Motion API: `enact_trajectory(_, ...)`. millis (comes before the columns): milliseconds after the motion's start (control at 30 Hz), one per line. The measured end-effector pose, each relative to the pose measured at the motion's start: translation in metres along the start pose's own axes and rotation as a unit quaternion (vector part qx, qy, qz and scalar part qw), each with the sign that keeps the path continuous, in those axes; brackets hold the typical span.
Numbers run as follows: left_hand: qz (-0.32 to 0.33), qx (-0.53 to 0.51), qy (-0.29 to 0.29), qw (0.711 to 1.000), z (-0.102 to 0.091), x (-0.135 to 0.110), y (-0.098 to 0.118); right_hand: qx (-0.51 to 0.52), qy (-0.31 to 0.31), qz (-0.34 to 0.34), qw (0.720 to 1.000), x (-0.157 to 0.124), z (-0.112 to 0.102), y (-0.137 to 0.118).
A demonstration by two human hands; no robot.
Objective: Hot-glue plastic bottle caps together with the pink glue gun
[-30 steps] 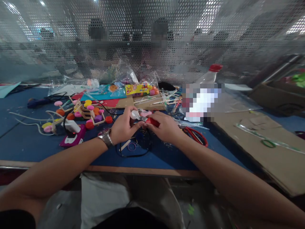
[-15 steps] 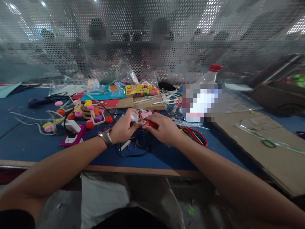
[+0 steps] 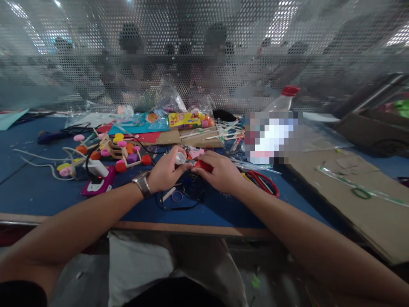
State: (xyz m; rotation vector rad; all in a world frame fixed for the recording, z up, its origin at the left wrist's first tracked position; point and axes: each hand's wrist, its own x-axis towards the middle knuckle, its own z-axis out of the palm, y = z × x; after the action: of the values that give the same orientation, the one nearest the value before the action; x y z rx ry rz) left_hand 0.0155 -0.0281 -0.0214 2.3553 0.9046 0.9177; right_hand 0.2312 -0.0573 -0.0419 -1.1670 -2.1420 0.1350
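Observation:
My left hand (image 3: pixel 166 170), with a metal-banded watch on its wrist, is closed around a small whitish round cap-like piece (image 3: pixel 180 158). Close against it, my right hand (image 3: pixel 220 170) pinches a red object (image 3: pixel 204 166) with a short greyish tip pointing at the left thumb; its exact kind is partly hidden by my fingers. The two thumbs almost touch. Under the hands lie a black cable (image 3: pixel 182 209), a flat wooden stick (image 3: pixel 168 194) and a small purple ring (image 3: pixel 177 196). Behind the fingers shows a pink piece (image 3: pixel 195 152).
To the left are a purple power strip (image 3: pixel 107 183) with a white plug and stick models with colourful discs (image 3: pixel 123 149). Red-handled scissors (image 3: pixel 265 183) lie right of my hands. Cardboard (image 3: pixel 351 192) covers the right side. A red-capped bottle (image 3: pixel 284 100) stands behind, near a perforated metal screen (image 3: pixel 191 51).
The round piece in my left hand has tilted slightly. Both hands otherwise keep their place and grip.

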Motion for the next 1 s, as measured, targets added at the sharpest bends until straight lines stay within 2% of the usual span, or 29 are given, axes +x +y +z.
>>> enact_trajectory(200, -0.012, 0.004, 0.004, 1.0, 0.0007, 0.0005, -0.0007, 0.01, -0.002, 0.002, 1.0, 0.0013, -0.0015, -0.0022)
enact_trajectory(400, -0.02, 0.036, 0.051, 0.998, 0.0041, -0.0018, -0.0023, 0.006, 0.004, 0.023, 1.0, 0.0021, -0.0027, -0.0011)
enact_trajectory(667, -0.017, 0.031, 0.017, 0.999, 0.0043, -0.0016, -0.0041, -0.002, -0.007, -0.015, 1.0, 0.0002, -0.0008, -0.0028)
enact_trajectory(800, 0.005, 0.027, 0.018, 0.999, 0.0013, -0.0011, -0.0039, -0.006, -0.004, -0.016, 1.0, -0.0006, 0.0001, -0.0031)
enact_trajectory(1000, 0.005, 0.017, 0.03, 0.999, 0.0001, -0.0013, 0.0006, 0.004, -0.002, -0.016, 1.0, 0.0002, -0.0014, -0.0029)
